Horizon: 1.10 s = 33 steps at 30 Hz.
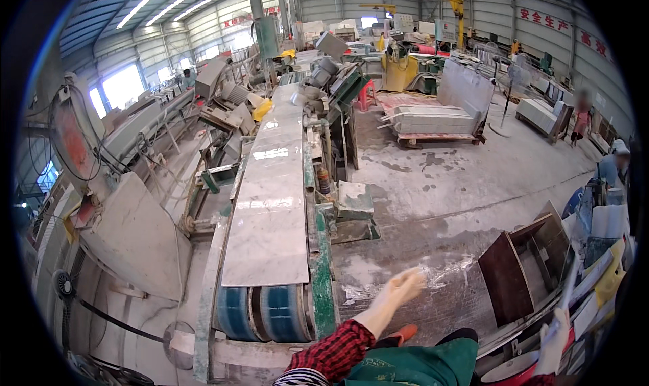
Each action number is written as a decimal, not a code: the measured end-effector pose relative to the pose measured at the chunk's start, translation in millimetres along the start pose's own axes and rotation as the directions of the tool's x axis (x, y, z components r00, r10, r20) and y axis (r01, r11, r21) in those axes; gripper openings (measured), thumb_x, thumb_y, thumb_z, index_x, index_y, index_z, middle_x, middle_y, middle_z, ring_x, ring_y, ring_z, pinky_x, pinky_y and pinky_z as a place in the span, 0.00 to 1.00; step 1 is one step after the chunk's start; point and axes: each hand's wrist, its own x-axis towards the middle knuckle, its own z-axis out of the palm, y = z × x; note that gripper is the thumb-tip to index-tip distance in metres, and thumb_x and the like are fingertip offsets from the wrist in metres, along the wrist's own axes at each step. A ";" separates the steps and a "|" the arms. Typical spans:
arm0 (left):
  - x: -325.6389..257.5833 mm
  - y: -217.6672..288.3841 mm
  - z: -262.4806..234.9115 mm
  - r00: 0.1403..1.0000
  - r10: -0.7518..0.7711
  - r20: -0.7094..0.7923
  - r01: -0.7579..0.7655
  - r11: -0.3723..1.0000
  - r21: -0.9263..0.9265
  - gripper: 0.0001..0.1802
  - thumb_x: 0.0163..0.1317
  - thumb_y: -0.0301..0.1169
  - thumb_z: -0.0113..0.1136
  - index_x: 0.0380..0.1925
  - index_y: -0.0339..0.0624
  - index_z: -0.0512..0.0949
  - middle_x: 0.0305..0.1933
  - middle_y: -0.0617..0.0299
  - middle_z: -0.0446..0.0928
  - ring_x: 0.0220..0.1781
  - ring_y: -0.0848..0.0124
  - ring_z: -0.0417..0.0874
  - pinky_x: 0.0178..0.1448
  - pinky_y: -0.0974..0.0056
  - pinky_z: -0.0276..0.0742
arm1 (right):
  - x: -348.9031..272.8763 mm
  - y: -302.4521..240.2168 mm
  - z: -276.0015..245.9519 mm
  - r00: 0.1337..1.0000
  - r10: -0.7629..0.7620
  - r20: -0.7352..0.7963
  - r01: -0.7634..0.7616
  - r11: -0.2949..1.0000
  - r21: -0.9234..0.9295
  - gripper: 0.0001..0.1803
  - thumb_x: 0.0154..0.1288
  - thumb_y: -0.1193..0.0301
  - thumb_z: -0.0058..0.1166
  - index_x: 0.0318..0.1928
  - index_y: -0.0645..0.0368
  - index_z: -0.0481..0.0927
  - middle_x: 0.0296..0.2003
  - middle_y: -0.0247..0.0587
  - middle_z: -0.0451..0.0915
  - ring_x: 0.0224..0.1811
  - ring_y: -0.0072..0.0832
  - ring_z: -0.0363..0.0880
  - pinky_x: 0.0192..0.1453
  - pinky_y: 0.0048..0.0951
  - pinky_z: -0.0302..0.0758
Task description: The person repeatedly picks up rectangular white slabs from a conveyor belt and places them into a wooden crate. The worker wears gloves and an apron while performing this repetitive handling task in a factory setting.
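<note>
My left hand [403, 288], below a red-and-black checked sleeve, is held out over the floor right of the conveyor. Its fingers are curled together, with nothing visible in them. At the lower right, my right hand [554, 339] is closed around a long, pale strip [572, 278] that slants upward; its material is not clear. Beneath that hand lies a round, red-rimmed container [512, 370], partly cut off. To the left, a glossy white-grey marble slab [267, 230] lies on the conveyor, its near end over the blue rollers [284, 311]. Neither hand touches the slab.
Green-edged machine rails [324, 278] flank the conveyor. A brown open-fronted box [506, 279] stands on the right, beside piled strips and yellow cloth [610, 274]. Stacked pale slabs [433, 120] rest on a pallet farther off. One person [612, 166] is at the right edge, another [581, 119] behind.
</note>
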 end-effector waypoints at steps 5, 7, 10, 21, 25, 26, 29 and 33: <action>-9.9 23.2 67.2 0.969 -0.084 0.233 0.176 0.897 -0.406 0.32 0.78 0.39 0.55 0.78 0.49 0.60 0.74 0.55 0.72 0.72 0.57 0.75 0.77 0.50 0.72 | -44.2 0.5 140.7 0.799 -0.001 0.601 0.121 0.980 -0.159 0.40 0.49 0.80 0.68 0.67 0.65 0.76 0.56 0.34 0.82 0.42 0.21 0.81 0.48 0.25 0.77; -22.1 29.6 66.2 0.986 -0.008 0.168 0.095 0.853 -0.513 0.30 0.78 0.38 0.56 0.77 0.49 0.62 0.74 0.54 0.72 0.72 0.57 0.76 0.75 0.47 0.75 | -68.0 17.2 189.4 0.601 -0.034 0.799 0.302 0.935 -0.188 0.41 0.43 0.77 0.73 0.65 0.56 0.81 0.61 0.39 0.80 0.64 0.32 0.78 0.66 0.30 0.73; -38.3 34.0 29.2 0.997 -0.004 -0.074 -0.031 0.880 -0.473 0.24 0.76 0.33 0.57 0.66 0.34 0.70 0.67 0.48 0.77 0.66 0.54 0.81 0.69 0.47 0.79 | -104.5 30.7 246.5 0.103 -0.127 0.986 0.881 0.473 -0.031 0.39 0.42 0.70 0.76 0.61 0.50 0.82 0.64 0.42 0.76 0.62 0.40 0.77 0.64 0.40 0.77; -191.9 24.3 -147.2 0.638 0.102 -0.763 -0.527 0.781 -0.336 0.24 0.74 0.29 0.53 0.68 0.34 0.68 0.69 0.46 0.75 0.69 0.52 0.78 0.71 0.45 0.78 | -126.4 62.4 298.2 -0.137 -0.242 0.960 0.920 0.328 0.214 0.29 0.53 0.64 0.73 0.57 0.51 0.79 0.58 0.43 0.78 0.59 0.47 0.77 0.65 0.43 0.76; -211.4 3.4 -202.3 0.446 0.062 -0.893 -0.594 0.766 -0.244 0.22 0.76 0.26 0.51 0.67 0.30 0.67 0.68 0.46 0.75 0.69 0.53 0.78 0.73 0.47 0.78 | -16.7 95.3 196.8 0.358 -0.224 0.906 0.886 0.388 -0.254 0.25 0.57 0.71 0.71 0.56 0.57 0.83 0.58 0.48 0.82 0.62 0.45 0.80 0.67 0.37 0.76; -209.2 3.1 -205.2 0.435 0.056 -0.899 -0.572 0.788 -0.228 0.22 0.76 0.26 0.51 0.67 0.30 0.66 0.68 0.46 0.74 0.69 0.53 0.78 0.73 0.47 0.78 | 21.2 111.5 156.1 0.439 -0.278 0.855 0.879 0.332 -0.343 0.24 0.57 0.73 0.70 0.56 0.59 0.84 0.58 0.50 0.82 0.63 0.44 0.81 0.69 0.35 0.74; -206.3 0.0 -213.5 0.396 0.051 -0.917 -0.528 0.829 -0.182 0.23 0.77 0.25 0.50 0.68 0.29 0.65 0.70 0.45 0.73 0.70 0.52 0.77 0.73 0.46 0.78 | 94.1 127.4 33.1 0.658 -0.291 0.694 0.752 0.214 -0.623 0.23 0.64 0.72 0.66 0.60 0.60 0.82 0.60 0.51 0.82 0.65 0.43 0.80 0.71 0.36 0.72; -197.8 -9.5 -234.8 0.369 0.031 -0.929 -0.529 0.829 -0.183 0.22 0.78 0.26 0.49 0.68 0.29 0.65 0.70 0.44 0.72 0.71 0.52 0.76 0.73 0.47 0.77 | 134.1 118.0 -123.3 0.843 -0.266 0.468 0.497 0.052 -0.866 0.21 0.72 0.67 0.60 0.62 0.60 0.81 0.63 0.53 0.79 0.67 0.45 0.76 0.73 0.38 0.70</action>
